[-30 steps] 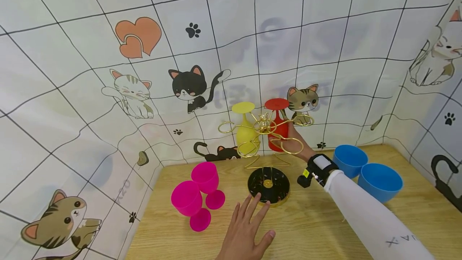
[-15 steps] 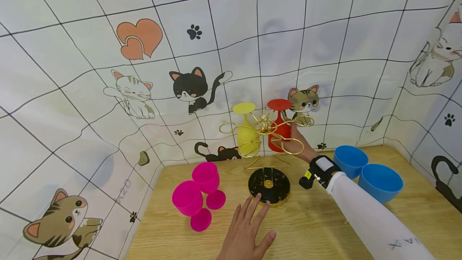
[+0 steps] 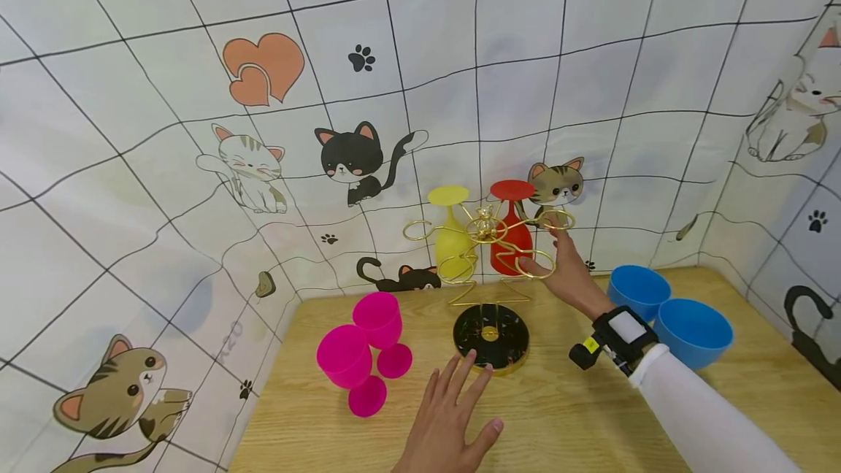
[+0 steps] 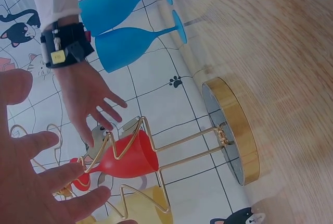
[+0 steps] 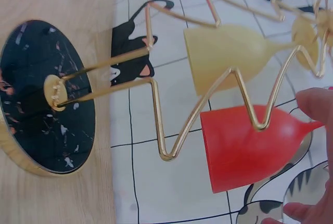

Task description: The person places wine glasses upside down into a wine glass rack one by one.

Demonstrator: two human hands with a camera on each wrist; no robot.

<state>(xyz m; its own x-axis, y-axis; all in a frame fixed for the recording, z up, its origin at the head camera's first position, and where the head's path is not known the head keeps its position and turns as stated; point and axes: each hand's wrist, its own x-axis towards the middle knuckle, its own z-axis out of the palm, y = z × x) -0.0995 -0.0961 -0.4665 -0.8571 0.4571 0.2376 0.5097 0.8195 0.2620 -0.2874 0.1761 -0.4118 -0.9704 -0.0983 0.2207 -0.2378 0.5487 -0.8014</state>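
A gold wire goblet rack with a round black base stands mid-table. Upside down in its far rings hang a yellow goblet and a red goblet, feet on top. My right hand is beside the red goblet with its fingers spread, fingertips close to the bowl and the right-hand ring. In the left wrist view a gap shows between the right fingers and the red goblet. My left hand lies flat and spread, its fingertips at the near rim of the base.
Two pink goblets stand upright to the left of the rack. Two blue goblets stand upright on the right, close to my right forearm. The wooden table meets a white wall covering with cat prints behind the rack.
My right hand has let go of the red goblet and drawn back to the right, its fingers spreading. The red goblet stays hanging in the rack. My left hand keeps its place.
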